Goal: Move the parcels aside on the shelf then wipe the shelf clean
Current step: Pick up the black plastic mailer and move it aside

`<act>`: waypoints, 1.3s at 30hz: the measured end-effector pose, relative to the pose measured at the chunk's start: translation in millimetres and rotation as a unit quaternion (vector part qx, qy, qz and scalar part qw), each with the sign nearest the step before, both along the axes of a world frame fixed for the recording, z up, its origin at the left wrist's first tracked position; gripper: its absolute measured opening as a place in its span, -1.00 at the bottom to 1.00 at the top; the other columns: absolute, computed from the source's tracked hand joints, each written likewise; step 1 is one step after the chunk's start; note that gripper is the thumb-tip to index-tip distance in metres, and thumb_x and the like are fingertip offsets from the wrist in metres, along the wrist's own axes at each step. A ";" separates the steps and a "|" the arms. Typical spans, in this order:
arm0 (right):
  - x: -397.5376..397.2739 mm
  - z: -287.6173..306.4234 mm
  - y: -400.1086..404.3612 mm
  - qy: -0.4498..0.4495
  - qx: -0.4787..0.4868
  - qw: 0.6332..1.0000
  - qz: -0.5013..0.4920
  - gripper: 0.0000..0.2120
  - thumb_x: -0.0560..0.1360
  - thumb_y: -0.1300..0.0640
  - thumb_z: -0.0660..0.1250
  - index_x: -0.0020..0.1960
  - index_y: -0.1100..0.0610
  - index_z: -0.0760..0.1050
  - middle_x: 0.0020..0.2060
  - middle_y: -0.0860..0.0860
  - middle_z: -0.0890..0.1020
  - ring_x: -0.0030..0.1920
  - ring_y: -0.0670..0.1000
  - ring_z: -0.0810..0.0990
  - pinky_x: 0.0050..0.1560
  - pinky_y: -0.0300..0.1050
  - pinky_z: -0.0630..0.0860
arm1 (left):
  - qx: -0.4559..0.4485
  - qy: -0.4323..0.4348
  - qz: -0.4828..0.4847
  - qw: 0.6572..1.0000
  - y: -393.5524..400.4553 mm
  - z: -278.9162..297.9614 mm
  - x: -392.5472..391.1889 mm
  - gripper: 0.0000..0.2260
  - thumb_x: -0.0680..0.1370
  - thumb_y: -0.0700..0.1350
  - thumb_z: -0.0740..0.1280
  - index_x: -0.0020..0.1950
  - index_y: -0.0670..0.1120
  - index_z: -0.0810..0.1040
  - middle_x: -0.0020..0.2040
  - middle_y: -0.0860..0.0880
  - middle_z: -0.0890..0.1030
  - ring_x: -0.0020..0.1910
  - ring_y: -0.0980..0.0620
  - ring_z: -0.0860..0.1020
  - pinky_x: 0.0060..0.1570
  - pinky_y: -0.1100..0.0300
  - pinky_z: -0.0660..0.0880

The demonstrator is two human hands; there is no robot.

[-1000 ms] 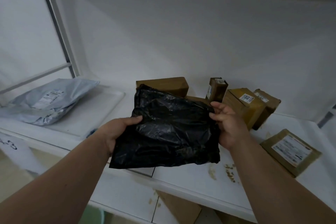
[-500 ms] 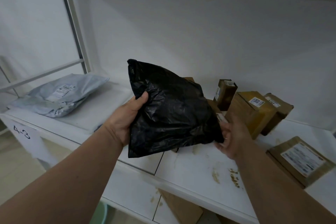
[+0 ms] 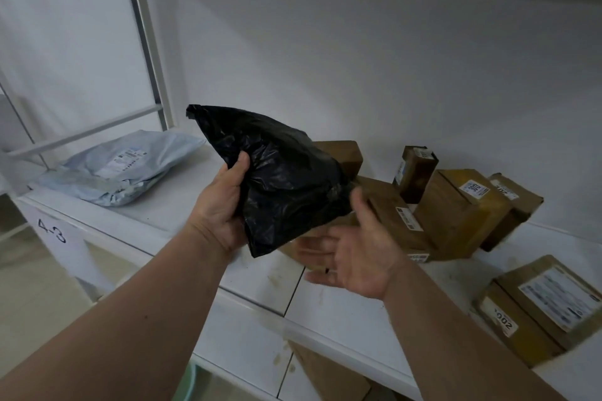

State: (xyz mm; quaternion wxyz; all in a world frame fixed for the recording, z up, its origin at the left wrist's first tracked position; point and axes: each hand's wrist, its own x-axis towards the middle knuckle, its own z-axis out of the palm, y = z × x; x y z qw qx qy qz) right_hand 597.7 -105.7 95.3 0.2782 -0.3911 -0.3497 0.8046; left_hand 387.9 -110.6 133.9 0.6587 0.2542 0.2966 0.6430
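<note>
A black plastic parcel (image 3: 283, 179) hangs above the white shelf (image 3: 182, 205), and my left hand (image 3: 221, 205) grips its left edge with the thumb on top. My right hand (image 3: 351, 257) is just below and right of the parcel, palm up, fingers spread and loose, holding nothing. A pale blue-grey mailer bag (image 3: 120, 169) lies at the shelf's left end. Several brown cardboard boxes (image 3: 462, 208) cluster at the back right, one flat box (image 3: 387, 218) lying under my right hand's fingers.
Another labelled brown box (image 3: 547, 309) sits at the shelf's front right edge. Brownish stains mark the shelf surface (image 3: 277, 280) near the middle. A metal upright (image 3: 150, 52) stands at the back left. A tag reading 4-3 (image 3: 55, 231) hangs on the front rail.
My right hand has let go of the black parcel and turned palm up below it. My left hand alone holds the parcel, carried slightly leftward.
</note>
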 end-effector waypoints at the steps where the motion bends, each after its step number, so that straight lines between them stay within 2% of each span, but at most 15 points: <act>1: -14.3 6.6 -1.5 -0.006 0.024 0.999 0.047 -0.03 0.27 -0.54 0.19 0.40 0.17 0.38 0.17 0.19 0.64 0.21 0.20 0.60 0.28 0.22 0.46 | 0.002 0.006 -0.009 1.000 1.5 -2.3 -3.6 -0.63 0.60 0.02 0.24 0.38 -0.05 0.43 0.24 -0.19 0.59 0.15 -0.20 0.60 -0.05 -0.09 0.61; 3: -41.4 18.5 -0.6 0.016 0.068 0.996 0.054 -0.20 0.33 -0.40 0.30 0.39 0.09 0.41 0.19 0.16 0.63 0.23 0.18 0.58 0.27 0.17 0.48 | -0.003 0.007 -0.048 0.999 4.7 -4.5 -13.6 -0.56 0.57 0.05 0.27 0.42 -0.09 0.41 0.28 -0.22 0.55 0.21 -0.24 0.56 0.06 -0.15 0.57; 5: -61.0 25.1 9.2 0.068 0.076 0.994 -0.031 -0.43 0.45 -0.12 0.39 0.39 0.09 0.44 0.21 0.12 0.62 0.25 0.19 0.57 0.30 0.18 0.46 | 0.007 0.003 -0.088 0.996 9.1 -3.0 -26.5 -0.53 0.57 0.07 0.25 0.44 -0.09 0.39 0.31 -0.23 0.53 0.26 -0.25 0.52 0.13 -0.18 0.53; 7: -73.0 30.2 20.5 0.099 0.099 0.982 -0.125 -0.58 0.54 0.12 0.35 0.38 0.13 0.45 0.21 0.11 0.63 0.24 0.17 0.58 0.29 0.18 0.47 | 0.042 -0.007 -0.117 0.992 14.8 -0.3 -39.8 -0.57 0.62 0.03 0.16 0.45 -0.11 0.38 0.35 -0.21 0.50 0.32 -0.22 0.48 0.22 -0.17 0.47; 9: -82.7 33.3 30.6 0.094 0.133 0.974 -0.157 -0.66 0.58 0.24 0.27 0.35 0.18 0.47 0.20 0.14 0.63 0.21 0.16 0.61 0.25 0.17 0.50 | 0.056 -0.017 -0.121 0.991 19.4 1.8 -53.0 -0.62 0.64 -0.01 0.12 0.39 -0.13 0.43 0.33 -0.20 0.52 0.30 -0.19 0.50 0.24 -0.10 0.47; 12: -105.0 38.1 39.8 0.068 0.168 0.967 -0.179 -0.68 0.59 0.29 0.24 0.33 0.21 0.47 0.18 0.13 0.64 0.17 0.13 0.63 0.20 0.09 0.54 | 0.043 -0.026 -0.109 0.993 29.4 2.7 -77.5 -0.66 0.62 -0.04 0.14 0.33 -0.14 0.49 0.27 -0.18 0.57 0.22 -0.14 0.57 0.15 -0.01 0.55; 15: -132.7 40.0 45.7 0.052 0.207 0.961 -0.178 -0.62 0.59 0.32 0.22 0.40 0.20 0.40 0.22 0.14 0.62 0.21 0.13 0.61 0.24 0.12 0.52 | 0.016 -0.036 -0.105 0.994 40.3 -1.6 -103.5 -0.66 0.61 -0.05 0.16 0.30 -0.15 0.52 0.23 -0.18 0.60 0.14 -0.13 0.61 0.12 0.01 0.56; 18: -147.3 41.6 52.1 0.087 0.242 0.950 -0.179 -0.44 0.52 0.42 0.25 0.44 0.02 0.34 0.27 0.13 0.58 0.25 0.17 0.58 0.27 0.22 0.48 | -0.022 -0.042 -0.101 0.994 49.9 -13.2 -128.8 -0.66 0.62 -0.06 0.16 0.35 -0.14 0.48 0.23 -0.17 0.60 0.09 -0.12 0.64 0.02 0.00 0.61; 20: -151.4 46.6 55.0 0.148 0.244 0.937 -0.200 -0.36 0.45 0.41 0.31 0.40 -0.11 0.38 0.29 0.08 0.57 0.27 0.16 0.56 0.25 0.20 0.49 | -0.044 -0.026 -0.095 0.994 53.8 -23.4 -146.0 -0.65 0.62 -0.08 0.17 0.39 -0.11 0.46 0.26 -0.16 0.59 0.08 -0.12 0.64 -0.04 -0.01 0.63; 23: -155.7 57.0 56.8 0.204 0.219 0.932 -0.205 -0.50 0.50 0.22 0.32 0.42 0.00 0.40 0.30 0.08 0.56 0.29 0.14 0.55 0.19 0.12 0.53 | -0.074 -0.013 -0.095 0.993 55.9 -40.4 -171.2 -0.67 0.62 -0.10 0.17 0.37 -0.08 0.47 0.22 -0.16 0.61 0.02 -0.14 0.66 -0.16 -0.02 0.63; 26: -158.8 62.3 59.3 0.172 0.191 0.940 -0.223 -0.62 0.58 0.10 0.25 0.38 0.13 0.46 0.26 0.11 0.60 0.26 0.15 0.57 0.26 0.14 0.48 | -0.108 -0.008 -0.084 0.991 55.8 -55.1 -191.3 -0.68 0.63 -0.13 0.18 0.37 -0.08 0.47 0.17 -0.16 0.64 -0.05 -0.13 0.68 -0.21 0.00 0.63; 32: -177.4 63.7 62.8 0.114 0.235 0.932 -0.251 -0.72 0.57 0.19 0.25 0.26 0.17 0.53 0.17 0.10 0.65 0.20 0.09 0.62 0.19 0.10 0.52 | -0.134 0.017 -0.041 0.990 63.8 -62.5 -212.6 -0.71 0.62 -0.16 0.19 0.33 -0.05 0.50 0.18 -0.15 0.63 0.05 -0.15 0.63 -0.08 0.00 0.62; 34: -182.8 66.5 62.7 0.102 0.251 0.930 -0.247 -0.69 0.52 0.18 0.28 0.25 0.18 0.53 0.17 0.11 0.65 0.20 0.11 0.61 0.19 0.12 0.52 | -0.133 0.049 0.020 0.990 70.7 -60.2 -217.6 -0.62 0.58 -0.22 0.23 0.40 -0.02 0.42 0.25 -0.16 0.58 0.12 -0.16 0.58 -0.05 0.02 0.55; 36: -186.3 68.4 63.2 0.084 0.260 0.931 -0.240 -0.62 0.48 0.17 0.31 0.29 0.21 0.50 0.19 0.14 0.64 0.21 0.14 0.60 0.21 0.14 0.51 | -0.150 0.102 0.119 0.976 75.3 -55.0 -222.3 -0.46 0.54 -0.22 0.27 0.50 0.06 0.26 0.35 -0.12 0.47 0.23 -0.13 0.48 0.11 0.01 0.45; 39: -193.0 69.7 63.7 0.054 0.270 0.935 -0.222 -0.58 0.45 0.17 0.34 0.30 0.24 0.49 0.18 0.17 0.63 0.20 0.16 0.61 0.25 0.17 0.48 | -0.073 0.285 0.182 0.938 74.1 -41.4 -221.4 -0.40 0.54 -0.10 0.35 0.51 0.14 0.19 0.47 -0.02 0.29 0.40 -0.06 0.31 0.31 0.02 0.28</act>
